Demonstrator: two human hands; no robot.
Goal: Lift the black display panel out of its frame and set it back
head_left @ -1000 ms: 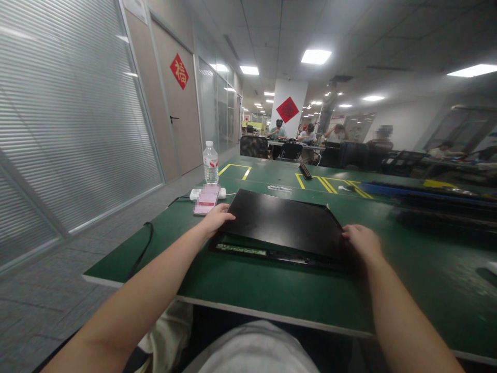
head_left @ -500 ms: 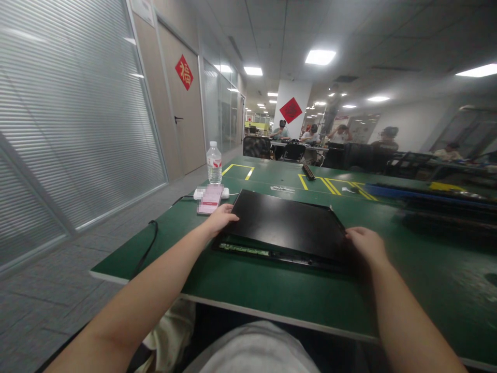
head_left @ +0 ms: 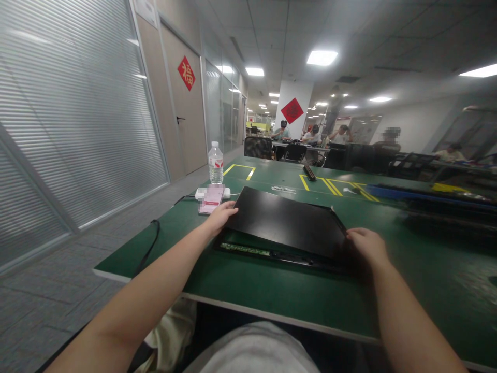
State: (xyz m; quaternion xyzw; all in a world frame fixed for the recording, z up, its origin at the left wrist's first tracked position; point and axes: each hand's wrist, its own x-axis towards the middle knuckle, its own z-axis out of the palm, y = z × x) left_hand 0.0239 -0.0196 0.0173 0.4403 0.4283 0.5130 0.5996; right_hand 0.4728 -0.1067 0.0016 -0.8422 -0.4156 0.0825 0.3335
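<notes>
A flat, glossy black screen panel (head_left: 283,217) is held over the green table, tilted, its left side raised. My left hand (head_left: 222,217) is closed on its left edge, thumb on top. My right hand (head_left: 367,244) pinches at the right edge, where the panel meets a dark frame; I cannot tell whether the fingers hold the frame too. Below the panel's near edge shows a black frame (head_left: 295,259) with a strip of green circuit board (head_left: 244,250) at its left part. The panel hides the rest of the frame.
On the green table (head_left: 233,290), a phone (head_left: 212,199), a white power strip (head_left: 227,192) and a water bottle (head_left: 216,163) stand to the left. Farther back lies a dark slotted strip (head_left: 309,172). Dark and blue parts (head_left: 419,194) lie at right. Several people sit beyond.
The screen panel's left side has risen a little with my left hand, and the gap above the frame is wider. My right hand stays at the right edge.
</notes>
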